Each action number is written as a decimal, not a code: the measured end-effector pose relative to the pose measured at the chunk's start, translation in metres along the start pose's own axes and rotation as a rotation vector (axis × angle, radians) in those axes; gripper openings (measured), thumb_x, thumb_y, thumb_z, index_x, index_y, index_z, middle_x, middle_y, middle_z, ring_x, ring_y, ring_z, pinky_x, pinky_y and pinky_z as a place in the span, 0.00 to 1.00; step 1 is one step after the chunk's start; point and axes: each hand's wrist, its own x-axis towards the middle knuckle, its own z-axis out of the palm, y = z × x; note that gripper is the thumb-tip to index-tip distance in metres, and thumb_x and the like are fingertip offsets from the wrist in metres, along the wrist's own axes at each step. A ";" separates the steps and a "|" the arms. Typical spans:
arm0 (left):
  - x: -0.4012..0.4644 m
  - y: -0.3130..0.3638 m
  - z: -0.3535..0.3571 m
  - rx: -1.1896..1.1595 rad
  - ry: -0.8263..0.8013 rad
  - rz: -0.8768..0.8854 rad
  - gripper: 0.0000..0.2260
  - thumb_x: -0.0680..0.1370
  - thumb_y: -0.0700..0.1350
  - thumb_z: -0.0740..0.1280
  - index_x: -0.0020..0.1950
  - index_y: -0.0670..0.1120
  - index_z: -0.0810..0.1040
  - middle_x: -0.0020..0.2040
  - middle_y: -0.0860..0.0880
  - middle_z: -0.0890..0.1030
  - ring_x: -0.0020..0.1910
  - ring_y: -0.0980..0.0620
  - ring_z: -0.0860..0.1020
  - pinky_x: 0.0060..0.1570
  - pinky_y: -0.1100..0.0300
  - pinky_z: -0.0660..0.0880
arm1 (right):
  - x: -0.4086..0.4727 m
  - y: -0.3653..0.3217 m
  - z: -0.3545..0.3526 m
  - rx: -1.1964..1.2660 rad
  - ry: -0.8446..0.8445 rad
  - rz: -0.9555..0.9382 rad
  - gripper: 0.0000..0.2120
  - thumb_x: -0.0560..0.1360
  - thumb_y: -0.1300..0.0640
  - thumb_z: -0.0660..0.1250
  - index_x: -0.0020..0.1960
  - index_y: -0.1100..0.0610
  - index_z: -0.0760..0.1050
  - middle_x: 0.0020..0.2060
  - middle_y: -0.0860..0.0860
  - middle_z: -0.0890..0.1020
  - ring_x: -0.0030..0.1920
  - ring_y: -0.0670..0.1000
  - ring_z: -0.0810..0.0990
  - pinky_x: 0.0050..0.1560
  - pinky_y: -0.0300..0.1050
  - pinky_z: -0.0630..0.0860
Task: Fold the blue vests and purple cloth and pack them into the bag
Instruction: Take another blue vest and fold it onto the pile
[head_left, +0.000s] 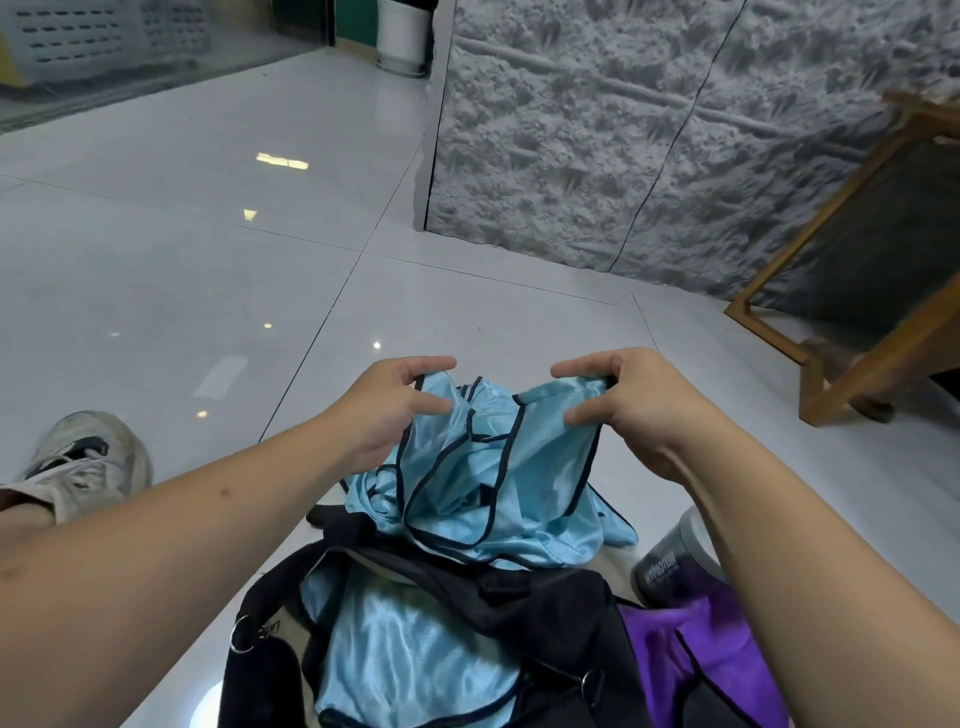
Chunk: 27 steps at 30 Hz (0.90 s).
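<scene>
A light blue vest with dark trim hangs crumpled between my hands, above the floor. My left hand pinches its top left edge; my right hand pinches the top right edge. Below it, a black bag lies open on the floor. Another blue vest lies inside the bag. The purple cloth lies bunched to the right of the bag, partly behind my right forearm.
A grey shaker bottle stands right of the bag. A wooden frame stands at the right by the textured grey wall. My shoe rests at the left on the glossy white tile floor.
</scene>
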 end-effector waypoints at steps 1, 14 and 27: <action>0.001 0.002 -0.003 0.050 0.002 0.006 0.26 0.74 0.29 0.73 0.64 0.54 0.83 0.68 0.54 0.76 0.75 0.51 0.68 0.75 0.47 0.67 | 0.000 0.000 0.000 -0.095 0.027 0.005 0.22 0.68 0.76 0.75 0.53 0.53 0.87 0.56 0.57 0.85 0.57 0.59 0.84 0.62 0.55 0.82; -0.001 0.039 0.007 1.018 0.183 0.186 0.04 0.79 0.43 0.74 0.53 0.49 0.86 0.50 0.49 0.80 0.47 0.49 0.78 0.45 0.60 0.72 | -0.002 -0.014 0.000 -0.463 0.254 -0.116 0.06 0.80 0.56 0.72 0.44 0.54 0.84 0.41 0.52 0.84 0.41 0.53 0.81 0.37 0.44 0.75; -0.018 0.200 0.017 0.824 0.364 0.584 0.15 0.84 0.46 0.64 0.44 0.36 0.76 0.37 0.40 0.74 0.36 0.46 0.70 0.32 0.55 0.63 | -0.022 -0.146 -0.084 -0.479 0.596 -0.408 0.11 0.82 0.58 0.68 0.47 0.65 0.82 0.41 0.62 0.83 0.43 0.64 0.81 0.42 0.55 0.78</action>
